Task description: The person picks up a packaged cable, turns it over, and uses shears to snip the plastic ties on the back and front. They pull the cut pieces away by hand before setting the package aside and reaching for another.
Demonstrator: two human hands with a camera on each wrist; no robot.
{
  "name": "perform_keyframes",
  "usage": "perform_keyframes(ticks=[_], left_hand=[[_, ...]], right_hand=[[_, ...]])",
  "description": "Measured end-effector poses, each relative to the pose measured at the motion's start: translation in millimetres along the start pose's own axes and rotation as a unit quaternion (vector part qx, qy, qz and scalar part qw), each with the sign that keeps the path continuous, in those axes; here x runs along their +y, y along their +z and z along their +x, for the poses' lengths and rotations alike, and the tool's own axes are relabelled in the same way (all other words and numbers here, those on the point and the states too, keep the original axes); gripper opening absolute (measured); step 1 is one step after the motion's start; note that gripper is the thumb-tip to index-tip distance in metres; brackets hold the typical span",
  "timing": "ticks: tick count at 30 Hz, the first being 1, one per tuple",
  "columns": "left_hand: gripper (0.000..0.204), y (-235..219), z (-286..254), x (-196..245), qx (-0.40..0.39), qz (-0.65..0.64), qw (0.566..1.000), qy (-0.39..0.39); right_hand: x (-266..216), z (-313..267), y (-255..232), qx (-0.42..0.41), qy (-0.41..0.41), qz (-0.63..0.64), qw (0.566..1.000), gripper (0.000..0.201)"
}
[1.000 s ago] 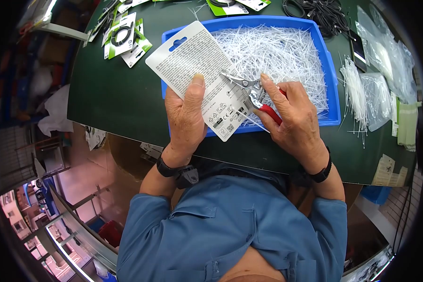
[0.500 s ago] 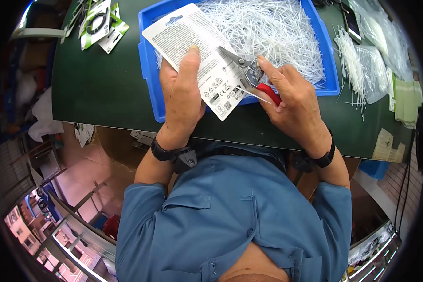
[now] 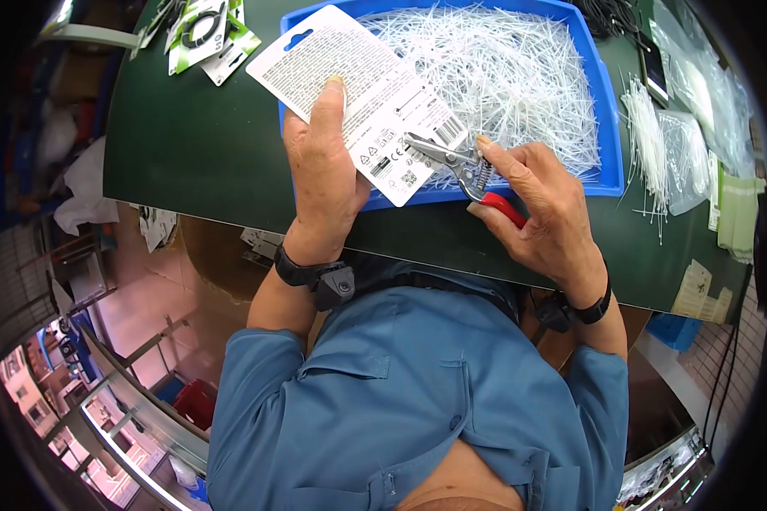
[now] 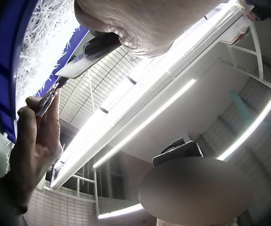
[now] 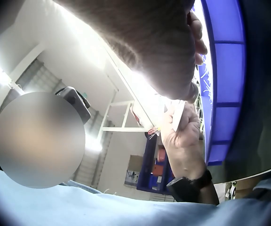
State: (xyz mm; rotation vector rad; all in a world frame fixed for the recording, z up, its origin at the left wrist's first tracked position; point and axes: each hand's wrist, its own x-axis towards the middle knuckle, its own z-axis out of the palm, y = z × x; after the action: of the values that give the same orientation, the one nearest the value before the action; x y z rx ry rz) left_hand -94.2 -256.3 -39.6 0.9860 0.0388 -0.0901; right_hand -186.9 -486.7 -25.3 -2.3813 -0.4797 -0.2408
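Note:
My left hand (image 3: 322, 175) holds a white printed blister card (image 3: 371, 98), thumb on its printed back and the other fingers hidden behind. The card has a blue-edged hang slot at its top and is tilted over the blue tray's left side. In my right hand (image 3: 550, 209) are red-handled snips (image 3: 464, 166) with a coil spring. Their jaws stand slightly apart in front of the card's lower right part, near the barcode. In the left wrist view the card (image 4: 81, 66) appears edge-on beside the snips.
A blue tray (image 3: 612, 136) full of white plastic strips (image 3: 503, 77) lies under the hands. To its right are a bundle of white cable ties (image 3: 646, 140), clear plastic bags (image 3: 683, 162) and a phone (image 3: 654, 72). Carded black cables (image 3: 204, 34) lie at the far left.
The white strip running from the card's lower edge to the right thumb no longer shows there. The snips have moved down across the card's lower print, and the barcode is uncovered.

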Motion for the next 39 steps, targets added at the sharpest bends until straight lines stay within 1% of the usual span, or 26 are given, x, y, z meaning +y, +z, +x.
perform_keyframes(ticks=[8,11,16,19,24,28,31,36,39], left_hand=[[0.043,4,-2,1,0.012,0.005,0.999,0.031],[0.043,5,-5,1,-0.001,0.014,0.998,0.053],[0.043,9,0,-5,0.010,0.015,0.998,0.061],[0.043,3,5,-15,-0.010,0.036,0.996,0.081],[0.043,-2,3,-22,-0.002,0.074,0.993,0.096],[0.047,-3,2,-22,-0.002,0.072,0.992,0.103],[0.053,-2,-2,-20,-0.029,0.133,0.985,0.108],[0.062,6,-8,-23,-0.022,0.152,0.980,0.129],[0.064,4,-6,-22,-0.053,0.155,0.975,0.148]], right_hand=[[-7,4,0,0.000,0.004,-0.023,1.000,0.083],[-10,2,0,0.005,0.011,-0.023,1.000,0.081],[-9,-2,4,0.011,0.011,-0.032,0.999,0.078],[-8,-5,8,-0.013,0.032,-0.041,0.999,0.076],[-7,-11,10,-0.027,0.045,-0.036,0.998,0.076],[-8,-9,11,-0.017,0.037,-0.029,0.999,0.075],[-13,-1,10,0.002,0.015,0.018,1.000,0.075],[-24,13,8,0.020,0.008,0.035,0.999,0.074],[-25,16,8,0.015,0.008,0.032,0.999,0.073]])
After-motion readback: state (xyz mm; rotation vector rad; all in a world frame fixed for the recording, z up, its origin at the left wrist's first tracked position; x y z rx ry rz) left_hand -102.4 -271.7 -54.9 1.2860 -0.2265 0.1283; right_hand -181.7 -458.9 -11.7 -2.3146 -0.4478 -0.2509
